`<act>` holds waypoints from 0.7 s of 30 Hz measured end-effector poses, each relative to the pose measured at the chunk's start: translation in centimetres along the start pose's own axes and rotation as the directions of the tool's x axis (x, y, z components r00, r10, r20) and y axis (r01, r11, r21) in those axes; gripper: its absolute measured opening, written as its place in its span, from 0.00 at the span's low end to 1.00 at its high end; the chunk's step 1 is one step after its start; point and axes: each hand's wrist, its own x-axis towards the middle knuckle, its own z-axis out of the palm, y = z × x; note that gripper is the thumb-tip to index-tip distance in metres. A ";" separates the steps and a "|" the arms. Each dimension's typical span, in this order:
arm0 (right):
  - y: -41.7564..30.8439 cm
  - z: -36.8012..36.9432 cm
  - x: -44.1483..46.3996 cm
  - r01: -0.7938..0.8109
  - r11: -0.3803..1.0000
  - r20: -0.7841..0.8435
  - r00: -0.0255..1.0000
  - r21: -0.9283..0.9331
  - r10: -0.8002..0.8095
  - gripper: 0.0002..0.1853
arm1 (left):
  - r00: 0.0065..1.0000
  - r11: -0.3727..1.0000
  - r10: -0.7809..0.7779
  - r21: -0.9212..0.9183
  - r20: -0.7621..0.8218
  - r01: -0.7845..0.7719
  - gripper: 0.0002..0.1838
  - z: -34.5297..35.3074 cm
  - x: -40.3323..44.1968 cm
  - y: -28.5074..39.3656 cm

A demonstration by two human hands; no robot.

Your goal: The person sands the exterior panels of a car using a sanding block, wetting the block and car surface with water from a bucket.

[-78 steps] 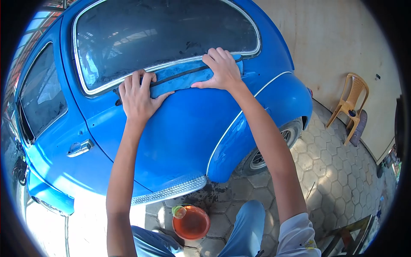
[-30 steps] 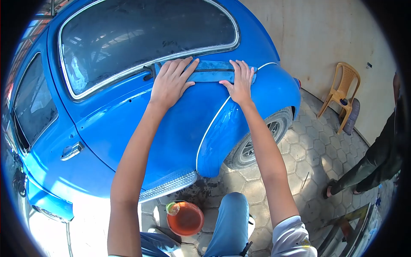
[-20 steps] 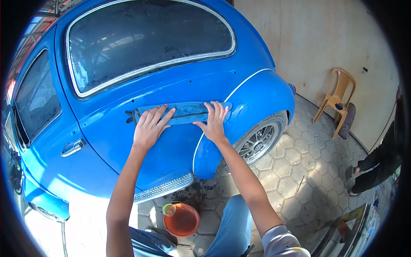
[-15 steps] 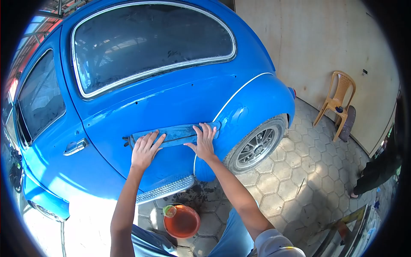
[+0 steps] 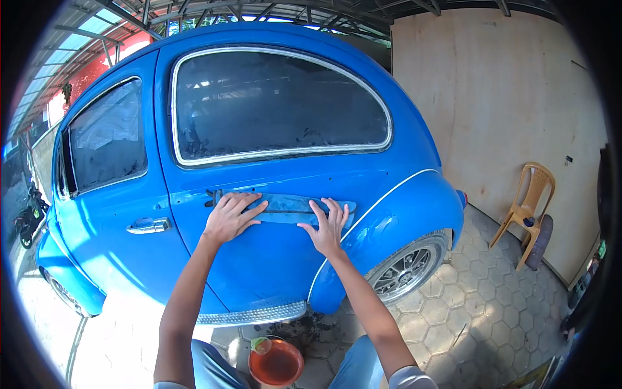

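A long, flat blue strip (image 5: 285,205) lies lengthwise against the side panel of the blue car (image 5: 259,259). A dark line runs along it, and dark ends stick out at its left tip. Toward that left end, my left hand (image 5: 232,217) grips the strip, fingers over its upper part and thumb along the lower. Near the right end my right hand (image 5: 329,227) holds it the same way, fingers somewhat spread. The strip's underside against the paint is hidden. Just above it, small holes show in the panel.
An orange bucket (image 5: 276,362) with a green-rimmed scoop (image 5: 261,345) stands below, between my legs. The running board (image 5: 253,316) juts out above it. The rear wheel (image 5: 405,272) is at right. Beyond stand a tan plastic chair (image 5: 526,206) and a pale wall (image 5: 486,104).
Both hands have moved the blue strip up the panel, closer to the small holes. My view has tilted up, so more of the roof shows. The person at right is now mostly out of view.
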 end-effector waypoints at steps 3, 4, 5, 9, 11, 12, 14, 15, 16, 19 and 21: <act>-2.2 -0.1 6.9 0.093 0.995 0.011 0.996 0.035 -0.094 0.39 | 0.989 0.991 -0.123 -0.067 -0.083 0.117 0.29 -1.7 0.4 -4.0; -3.2 0.4 8.8 0.127 0.991 0.010 0.992 0.050 -0.127 0.38 | 0.981 0.981 -0.177 -0.092 -0.079 0.170 0.29 -2.4 0.0 -5.2; -4.5 0.9 10.4 0.145 0.987 0.017 0.989 0.065 -0.146 0.37 | 0.971 0.969 -0.225 -0.121 -0.075 0.215 0.29 -3.7 -0.6 -6.3; -10.9 4.2 13.9 0.234 0.965 0.048 0.969 0.115 -0.241 0.36 | 0.905 0.884 -0.419 -0.259 -0.067 0.390 0.32 -6.5 -5.8 -10.4; -14.4 6.2 14.3 0.266 0.957 0.053 0.960 0.119 -0.274 0.35 | 0.880 0.852 -0.473 -0.276 -0.041 0.445 0.35 -7.8 -8.5 -12.4; -15.6 6.9 14.4 0.272 0.954 0.062 0.958 0.128 -0.281 0.35 | 0.865 0.823 -0.501 -0.315 -0.010 0.473 0.36 -8.6 -9.5 -13.5; -17.6 7.8 14.5 0.283 0.952 0.027 0.957 0.117 -0.288 0.34 | 0.845 0.786 -0.534 -0.350 0.031 0.510 0.36 -9.4 -10.8 -14.5; -17.6 8.1 14.3 0.276 0.953 0.021 0.959 0.127 -0.281 0.35 | 0.835 0.765 -0.547 -0.371 0.057 0.526 0.37 -9.7 -10.6 -14.6; -17.6 8.3 14.0 0.272 0.954 0.017 0.961 0.129 -0.276 0.35 | 0.831 0.749 -0.550 -0.392 0.083 0.535 0.37 -10.0 -10.2 -14.6; -17.2 8.0 14.1 0.256 0.959 0.064 0.962 0.124 -0.265 0.34 | 0.838 0.791 -0.545 -0.336 -0.005 0.512 0.36 -9.2 -10.3 -13.8; -17.0 7.7 14.2 0.262 0.956 0.049 0.961 0.131 -0.270 0.34 | 0.817 0.783 -0.574 -0.328 -0.055 0.528 0.36 -8.6 -10.5 -13.3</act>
